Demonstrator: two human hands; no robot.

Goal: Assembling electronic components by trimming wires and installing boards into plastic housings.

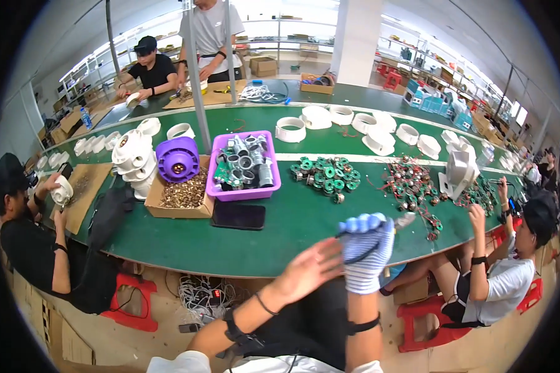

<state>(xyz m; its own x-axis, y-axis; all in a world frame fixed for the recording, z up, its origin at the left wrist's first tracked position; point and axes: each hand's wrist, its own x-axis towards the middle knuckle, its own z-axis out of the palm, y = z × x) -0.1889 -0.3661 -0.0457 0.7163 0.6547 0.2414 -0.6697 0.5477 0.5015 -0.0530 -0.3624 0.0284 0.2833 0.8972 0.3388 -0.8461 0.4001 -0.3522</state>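
My left hand (311,270) is bare and slightly blurred, its fingers stretched toward my right hand and reaching the glove's edge. A blue-and-white striped glove covers my right hand (368,252), which is raised over the table's front edge with the fingers curled in. A thin black cord or strap (362,253) runs across the glove's palm side. Just beyond the glove shows a pale grey, blunt-ended piece (406,219); whether my right hand holds it is hidden. Nearest on the green table lie a dark phone (239,217) and a pile of green-ringed coil parts (326,177).
A purple bin (246,194) of metal motor parts adjoins a cardboard box (179,212) of small brass pieces, with a purple housing (178,160) on it. White housings (132,155) stack left. Wired parts (410,183) heap right. Co-workers sit on both sides; two are across the table.
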